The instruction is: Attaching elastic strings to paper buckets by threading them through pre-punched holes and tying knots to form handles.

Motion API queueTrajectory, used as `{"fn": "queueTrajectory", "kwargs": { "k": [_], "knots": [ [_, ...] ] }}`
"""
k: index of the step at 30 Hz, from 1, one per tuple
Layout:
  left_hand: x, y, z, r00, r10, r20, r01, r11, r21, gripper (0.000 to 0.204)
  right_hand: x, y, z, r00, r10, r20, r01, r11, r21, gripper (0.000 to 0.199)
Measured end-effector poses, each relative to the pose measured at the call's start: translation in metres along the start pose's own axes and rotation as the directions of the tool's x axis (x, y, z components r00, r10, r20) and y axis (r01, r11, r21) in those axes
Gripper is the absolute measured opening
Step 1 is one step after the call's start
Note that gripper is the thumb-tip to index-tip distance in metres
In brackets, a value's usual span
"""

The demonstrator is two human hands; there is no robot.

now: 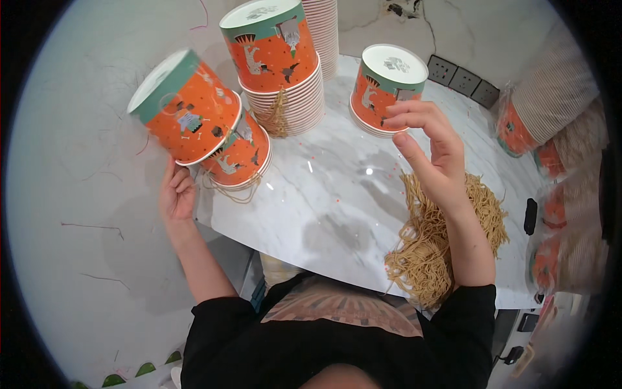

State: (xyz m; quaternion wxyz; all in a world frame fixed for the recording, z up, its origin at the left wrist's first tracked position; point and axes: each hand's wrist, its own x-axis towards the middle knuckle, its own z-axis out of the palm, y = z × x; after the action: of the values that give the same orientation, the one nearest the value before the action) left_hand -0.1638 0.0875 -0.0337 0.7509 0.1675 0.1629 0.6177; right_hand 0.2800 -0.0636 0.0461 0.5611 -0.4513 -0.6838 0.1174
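My left hand (pixel 177 194) is at the left, its fingers curled at the rim of an upside-down orange paper bucket (pixel 188 120) with a green band. That bucket is tilted and partly covers a second upturned bucket (pixel 241 155), which stands on the table with tan cords (pixel 234 193) showing under its rim. My right hand (pixel 431 146) hangs open, thumb and fingers apart, in front of another upturned bucket (pixel 379 91). Whether it touches that bucket cannot be made out. Beneath my right forearm lies a heap of loose tan cords (pixel 421 259).
A nested stack of upturned buckets (pixel 285 107) stands at the back left, with a taller stack (pixel 322 39) behind. Wrapped buckets (pixel 544 97) line the right side. Wall sockets (pixel 463 81) sit behind the white marbled table (pixel 311 220); a black object (pixel 530 216) lies near its right edge.
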Motion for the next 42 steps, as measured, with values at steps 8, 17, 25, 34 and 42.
{"fn": "queueTrajectory", "kwargs": {
  "k": [8, 17, 25, 34, 42],
  "knots": [
    [0.009, -0.007, -0.012, 0.994, -0.043, -0.101, 0.054, 0.992, 0.117, 0.016, 0.000, 0.005, 0.003, 0.998, -0.049, 0.026, 0.050, 0.997, -0.066, 0.012],
    [-0.007, -0.020, -0.023, 0.976, 0.055, -0.213, 0.059, 0.867, 0.494, 0.018, 0.001, 0.009, 0.004, 0.998, -0.041, 0.048, 0.045, 0.996, -0.079, 0.010],
    [-0.013, -0.028, -0.017, 0.949, 0.216, -0.232, 0.019, 0.691, 0.722, 0.028, 0.003, 0.017, -0.002, 1.000, -0.003, -0.011, 0.002, 0.997, -0.073, 0.010],
    [-0.012, -0.031, -0.002, 0.883, 0.450, -0.136, -0.025, 0.334, 0.942, 0.060, 0.001, 0.018, 0.000, 1.000, -0.026, -0.008, 0.025, 0.993, -0.111, 0.009],
    [0.001, -0.076, 0.068, 0.764, 0.511, 0.394, -0.279, -0.290, 0.916, 0.124, 0.002, 0.017, 0.001, 1.000, -0.016, -0.010, 0.014, 0.994, -0.108, 0.010]
  ]
}}
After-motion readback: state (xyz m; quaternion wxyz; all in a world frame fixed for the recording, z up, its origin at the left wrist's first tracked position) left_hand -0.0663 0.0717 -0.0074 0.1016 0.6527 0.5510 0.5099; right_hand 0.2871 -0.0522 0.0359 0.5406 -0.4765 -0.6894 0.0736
